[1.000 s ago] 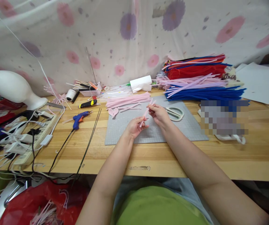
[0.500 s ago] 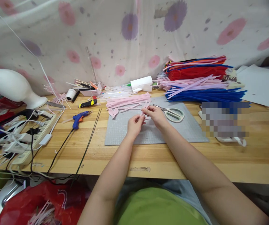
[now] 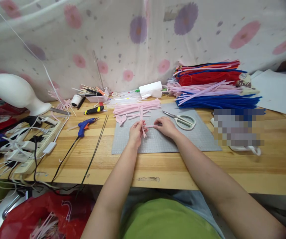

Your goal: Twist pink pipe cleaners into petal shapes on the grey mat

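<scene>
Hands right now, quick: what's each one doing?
Left hand: closed on pink stems.
Right hand: fingers pinching the end of a pink strand.

Left hand (image 3: 136, 132): grips a small bunch of pink stems (image 3: 141, 116) at its middle, ends projecting above and below the fingers. Right hand (image 3: 166, 126): pinches the end of a pink strand (image 3: 150, 126) that extends sideways to the bunch. Both hands are over a grey cutting mat (image 3: 192, 139) on a wooden table (image 3: 173, 172). Scissors (image 3: 185, 122), blades slightly parted, lie on the mat near the right hand. A pink looped piece (image 3: 120, 119) lies at the mat's left edge. A blue glue gun (image 3: 83, 126) rests on the wood, left of the mat.
</scene>
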Demonstrator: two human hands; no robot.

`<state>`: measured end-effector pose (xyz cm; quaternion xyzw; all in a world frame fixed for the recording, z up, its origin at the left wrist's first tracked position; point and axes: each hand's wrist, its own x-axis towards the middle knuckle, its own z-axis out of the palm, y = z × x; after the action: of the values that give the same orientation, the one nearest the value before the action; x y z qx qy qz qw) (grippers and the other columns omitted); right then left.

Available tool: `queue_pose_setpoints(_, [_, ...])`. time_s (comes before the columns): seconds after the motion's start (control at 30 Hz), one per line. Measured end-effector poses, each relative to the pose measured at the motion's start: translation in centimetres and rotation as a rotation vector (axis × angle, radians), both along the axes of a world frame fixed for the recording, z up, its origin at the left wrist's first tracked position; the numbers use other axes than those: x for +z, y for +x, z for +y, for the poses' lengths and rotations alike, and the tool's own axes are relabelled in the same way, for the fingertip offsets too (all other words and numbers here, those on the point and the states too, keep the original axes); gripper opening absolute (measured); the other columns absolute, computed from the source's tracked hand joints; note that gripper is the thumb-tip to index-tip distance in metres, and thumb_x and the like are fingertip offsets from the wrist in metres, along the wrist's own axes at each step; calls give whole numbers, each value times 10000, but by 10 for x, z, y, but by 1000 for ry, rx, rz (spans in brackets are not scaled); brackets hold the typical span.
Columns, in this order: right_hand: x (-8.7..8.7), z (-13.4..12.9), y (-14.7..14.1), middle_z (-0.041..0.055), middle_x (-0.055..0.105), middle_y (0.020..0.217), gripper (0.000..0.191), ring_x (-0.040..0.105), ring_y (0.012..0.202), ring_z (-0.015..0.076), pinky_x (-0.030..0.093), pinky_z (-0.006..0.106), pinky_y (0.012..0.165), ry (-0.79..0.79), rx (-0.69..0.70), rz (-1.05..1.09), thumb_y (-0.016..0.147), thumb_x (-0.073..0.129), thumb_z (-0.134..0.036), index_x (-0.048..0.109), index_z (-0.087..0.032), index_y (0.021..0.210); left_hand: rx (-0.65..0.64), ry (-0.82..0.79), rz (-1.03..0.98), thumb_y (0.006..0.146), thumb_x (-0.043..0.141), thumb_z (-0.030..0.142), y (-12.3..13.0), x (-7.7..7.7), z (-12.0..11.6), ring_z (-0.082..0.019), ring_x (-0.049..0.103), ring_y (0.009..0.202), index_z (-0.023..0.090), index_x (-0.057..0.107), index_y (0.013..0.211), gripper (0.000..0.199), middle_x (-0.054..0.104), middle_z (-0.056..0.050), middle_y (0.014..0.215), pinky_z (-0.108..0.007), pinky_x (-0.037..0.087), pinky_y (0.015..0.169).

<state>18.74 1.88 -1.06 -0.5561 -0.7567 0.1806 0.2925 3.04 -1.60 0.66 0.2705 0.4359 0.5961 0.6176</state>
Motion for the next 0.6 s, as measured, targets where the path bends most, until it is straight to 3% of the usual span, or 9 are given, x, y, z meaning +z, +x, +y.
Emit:
queue_pose_setpoints(0.13, [-1, -2, -3, 23, 555, 712, 47, 467, 708, 153, 354, 295, 675, -16, 14, 84, 685, 544, -235, 552, -189, 691, -17, -1, -72, 670, 618, 263, -4, -1, 1, -17, 498, 488, 143, 607, 800, 177, 568, 10, 691, -164, 443, 508])
queue_pose_setpoints(0.27, [3, -3, -5, -30, 500, 614, 124, 445, 567, 106, 356, 257, 578, -161, 24, 574, 650, 562, -284, 488, -191, 683, -42, -16, -99, 660, 625, 261, -8, 2, 2, -18, 497, 517, 158, 600, 801, 176, 559, 19, 702, -147, 418, 485])
queue_pose_setpoints(0.4, [14, -8, -7, -52, 471, 574, 170, 426, 517, 80, 351, 230, 531, -288, 70, 962, 591, 600, -294, 499, -186, 675, -17, 16, 25, 616, 656, 277, -9, 5, 1, -34, 501, 570, 158, 603, 807, 231, 568, 10, 745, -168, 443, 523])
queue_pose_setpoints(0.6, [19, -14, -12, -58, 467, 567, 143, 426, 507, 64, 338, 212, 513, -342, 111, 1055, 571, 611, -249, 535, -178, 670, -54, 94, 192, 583, 668, 353, -1, 6, -6, -62, 502, 620, 145, 592, 800, 309, 538, 3, 728, -194, 475, 529])
